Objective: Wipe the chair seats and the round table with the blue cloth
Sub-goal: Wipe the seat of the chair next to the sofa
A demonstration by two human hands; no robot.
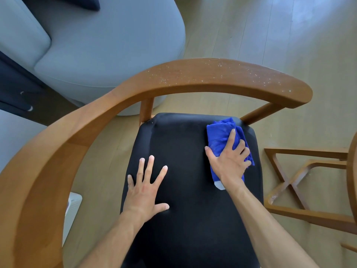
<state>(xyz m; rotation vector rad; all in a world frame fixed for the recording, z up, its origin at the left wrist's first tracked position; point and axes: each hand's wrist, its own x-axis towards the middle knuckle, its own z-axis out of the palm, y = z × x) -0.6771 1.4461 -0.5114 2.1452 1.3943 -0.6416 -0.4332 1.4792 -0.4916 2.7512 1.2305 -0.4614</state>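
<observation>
A wooden chair with a curved back rail (193, 74) stands below me, its black seat (183, 144) filling the middle of the view. The folded blue cloth (220, 136) lies on the seat's far right corner. My right hand (229, 159) presses down on the cloth, index finger stretched out and the other fingers bent over its right edge. My left hand (146, 188) rests flat on the seat's left half, fingers spread. A white tag sticks out from under the cloth near my right wrist.
White specks dot the top of the chair's back rail. A grey sofa (96, 45) stands behind the chair at the upper left. The wooden base of a table (301, 182) stands on the floor to the right, with the table's edge (352, 171) at the frame border. A white object (72, 206) stands low left.
</observation>
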